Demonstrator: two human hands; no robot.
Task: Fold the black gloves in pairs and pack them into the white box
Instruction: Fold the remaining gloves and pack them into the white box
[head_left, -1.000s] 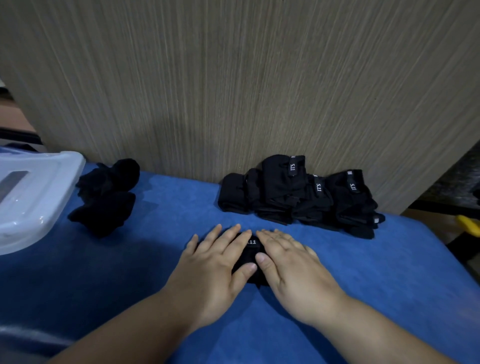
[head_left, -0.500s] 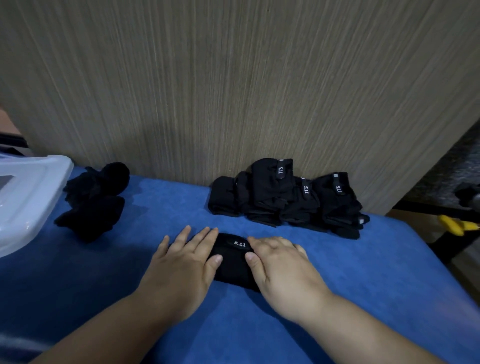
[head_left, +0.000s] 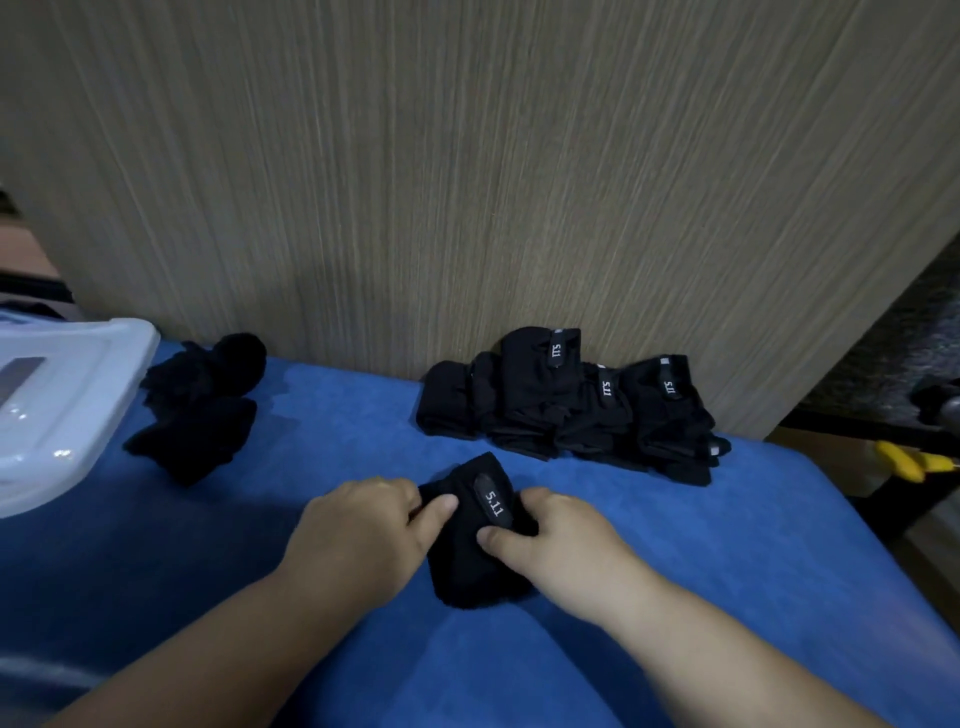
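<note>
Head view: my left hand (head_left: 358, 540) and right hand (head_left: 566, 545), flat half a second ago, now curl and pinch the folded pair (head_left: 467, 571) between them, label (head_left: 493, 501) up. The pile (head_left: 561, 405) lies just beyond my right hand; the box (head_left: 78, 395) sits well left of my left hand.

On the blue bench (head_left: 727, 571) a folded black glove bundle (head_left: 467, 561) with a 5.11 tag lies between both hands. The left grip (head_left: 358, 535) pinches its left edge, thumb on top, and the right grip (head_left: 566, 545) pinches its right side. Behind, a pile of black gloves (head_left: 566, 410) sits against the wood-grain panel (head_left: 467, 182). Two more black bundles (head_left: 202, 410) lie beside the white box (head_left: 88, 415).
</note>
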